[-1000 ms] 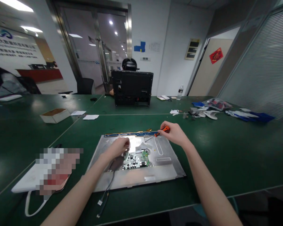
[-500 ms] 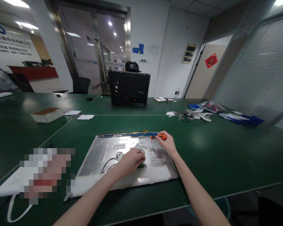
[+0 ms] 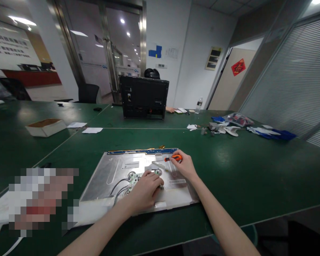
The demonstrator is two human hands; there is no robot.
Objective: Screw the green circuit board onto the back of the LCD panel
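Note:
A flat silver display panel (image 3: 96, 183) lies on the green table, a long blue circuit strip (image 3: 138, 152) along its far edge. Near the panel's middle sits a small green circuit board (image 3: 134, 179) with dark cables at its left. My left hand (image 3: 146, 188) is closed over this board, fingers curled at its right part; the fingertips are partly hidden. Between the closed fingers of my right hand (image 3: 185, 164) is an orange and black screwdriver (image 3: 176, 158), its shaft pointing left above the panel. A pale strip (image 3: 160, 166) lies below the shaft.
Beyond stands a black monitor (image 3: 144, 97), with a person behind it, one hand on the table. An open box (image 3: 46, 128) and papers (image 3: 92, 130) are left. Gloves (image 3: 264, 131), a plastic bag (image 3: 238, 119) and a bottle (image 3: 199, 105) are right. A blurred-out white item lies near left.
My right hand has drawn the screwdriver from the blue strip toward the panel's middle. My left hand has shifted down and left, showing more of the board. Another person's hand appears beside the monitor.

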